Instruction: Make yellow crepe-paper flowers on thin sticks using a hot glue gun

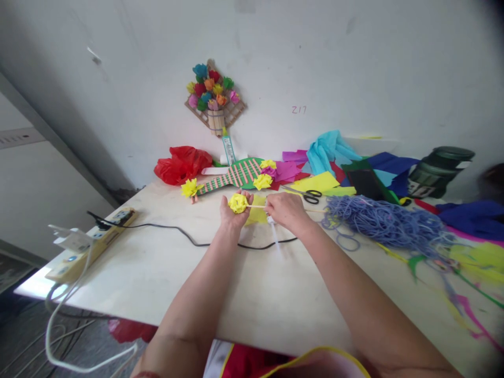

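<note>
My left hand (232, 216) is cupped around a yellow crepe-paper flower (238, 202) above the white table (165, 268). A thin wooden stick (256, 206) runs from the flower to my right hand (286, 210), which is closed on the stick. A white cord or tube (274, 239) hangs from under my right hand. A yellow paper piece (255, 216) lies just behind and beneath the hands.
A green woven paddle with yellow and pink flowers (240, 174), scissors (309, 195), coloured paper sheets (315, 181), a purple string pile (384, 220), a red bag (181, 164) and a dark container (441, 170) lie behind. A power strip (92, 244) and black cable (185, 233) lie left.
</note>
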Demonstrator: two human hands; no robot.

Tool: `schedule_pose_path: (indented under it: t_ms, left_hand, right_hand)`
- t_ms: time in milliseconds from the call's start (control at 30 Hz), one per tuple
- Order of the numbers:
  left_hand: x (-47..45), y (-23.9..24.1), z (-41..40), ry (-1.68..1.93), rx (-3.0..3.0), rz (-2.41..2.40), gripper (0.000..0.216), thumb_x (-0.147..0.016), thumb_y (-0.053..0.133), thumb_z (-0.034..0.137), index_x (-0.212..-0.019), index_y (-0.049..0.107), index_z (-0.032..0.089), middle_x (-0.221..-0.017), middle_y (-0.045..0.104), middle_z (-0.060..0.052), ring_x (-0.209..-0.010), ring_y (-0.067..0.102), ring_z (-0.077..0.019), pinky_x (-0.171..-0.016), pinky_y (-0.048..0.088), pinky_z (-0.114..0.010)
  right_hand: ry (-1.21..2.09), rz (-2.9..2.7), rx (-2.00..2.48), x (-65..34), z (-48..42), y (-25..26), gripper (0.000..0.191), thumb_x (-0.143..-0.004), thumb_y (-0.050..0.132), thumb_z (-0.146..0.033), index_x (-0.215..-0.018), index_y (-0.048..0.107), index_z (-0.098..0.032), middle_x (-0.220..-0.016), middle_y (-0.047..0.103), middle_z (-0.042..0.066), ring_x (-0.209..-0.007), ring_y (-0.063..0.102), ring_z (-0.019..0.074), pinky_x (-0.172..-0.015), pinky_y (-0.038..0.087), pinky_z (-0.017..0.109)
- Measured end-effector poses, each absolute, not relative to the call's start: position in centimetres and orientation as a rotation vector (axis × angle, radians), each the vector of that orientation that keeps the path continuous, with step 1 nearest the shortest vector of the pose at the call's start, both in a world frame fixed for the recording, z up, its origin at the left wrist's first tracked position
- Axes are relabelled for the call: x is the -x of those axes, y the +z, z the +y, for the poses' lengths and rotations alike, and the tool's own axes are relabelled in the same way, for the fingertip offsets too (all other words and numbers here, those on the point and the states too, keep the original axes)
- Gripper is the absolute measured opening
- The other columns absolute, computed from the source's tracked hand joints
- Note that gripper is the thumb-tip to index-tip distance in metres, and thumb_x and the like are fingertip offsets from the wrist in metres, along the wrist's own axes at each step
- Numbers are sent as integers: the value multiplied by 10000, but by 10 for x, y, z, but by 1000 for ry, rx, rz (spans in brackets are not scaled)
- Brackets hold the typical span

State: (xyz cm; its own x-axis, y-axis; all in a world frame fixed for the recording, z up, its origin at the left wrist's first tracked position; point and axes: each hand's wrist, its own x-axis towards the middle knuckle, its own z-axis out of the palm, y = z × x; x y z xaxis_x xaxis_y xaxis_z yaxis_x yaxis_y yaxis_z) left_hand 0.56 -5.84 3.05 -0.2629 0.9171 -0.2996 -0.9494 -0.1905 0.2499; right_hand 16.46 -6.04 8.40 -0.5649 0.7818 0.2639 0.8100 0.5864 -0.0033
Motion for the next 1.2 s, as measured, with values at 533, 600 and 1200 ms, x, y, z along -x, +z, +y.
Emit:
schedule_pose_path:
  t_ms: [533,600,1200]
  left_hand:
    - [-4,29,-58,1735,84,428,497,-920,263,492,-1059,554,114,-787,607,-105,-687,619,-190,-708,554,-378]
    - [-4,29,-58,1739,93,423,502,-923,256,490,-1072,550,110,-775,609,-101,-675,618,-189,-709,555,-380]
    - [-4,31,-59,1729,98,423,542,-925,236,493,-1151,540,106,-760,619,-102,-657,630,-192,-700,558,-364]
  right_hand:
    - [-87,-2554,1188,-172,-48,78,141,-826,571,-308,-815,681,-221,-880,715,16,-832,623,160,-630,313,259]
    - [-88,-2551,1183,-171,-48,78,132,-822,580,-305,-811,680,-219,-872,715,16,-833,625,164,-625,308,263]
    - [-132,-2529,1161,-173,-46,77,142,-820,579,-304,-782,680,-212,-834,719,21,-790,630,178,-595,279,281]
